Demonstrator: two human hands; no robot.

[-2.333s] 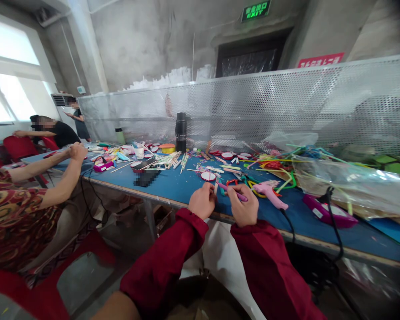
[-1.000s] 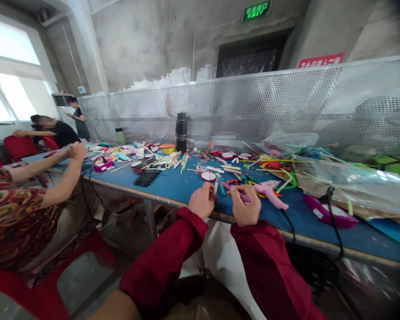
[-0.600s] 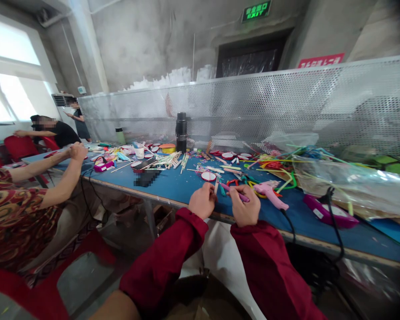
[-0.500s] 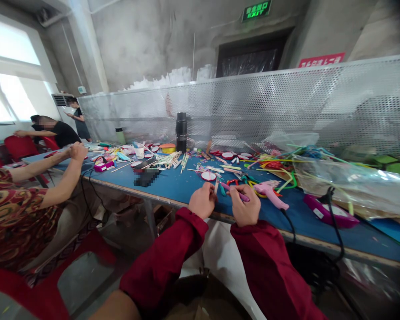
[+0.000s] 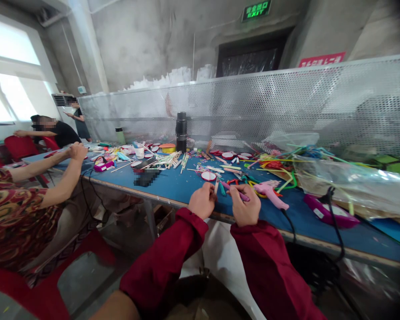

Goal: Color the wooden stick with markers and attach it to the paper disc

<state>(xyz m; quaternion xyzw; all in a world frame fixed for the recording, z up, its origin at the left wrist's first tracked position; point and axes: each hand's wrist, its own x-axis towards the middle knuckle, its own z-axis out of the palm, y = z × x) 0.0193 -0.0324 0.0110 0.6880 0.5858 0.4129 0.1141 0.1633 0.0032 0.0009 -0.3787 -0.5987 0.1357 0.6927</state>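
Stick (image 5: 216, 185) sat pinched by the left hand (image 5: 202, 202), purple pen (image 5: 225, 186) gripped by the right hand (image 5: 246, 206); marking seemed underway, next calling for steadiness.

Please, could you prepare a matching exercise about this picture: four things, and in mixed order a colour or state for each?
1. left hand
2. right hand
3. glue gun
4. tall bottle

A. pink
B. holding a purple pen-like tool
C. black, standing upright
D. holding a thin pale stick

Right pairs: 1-D, 2-B, 3-A, 4-C
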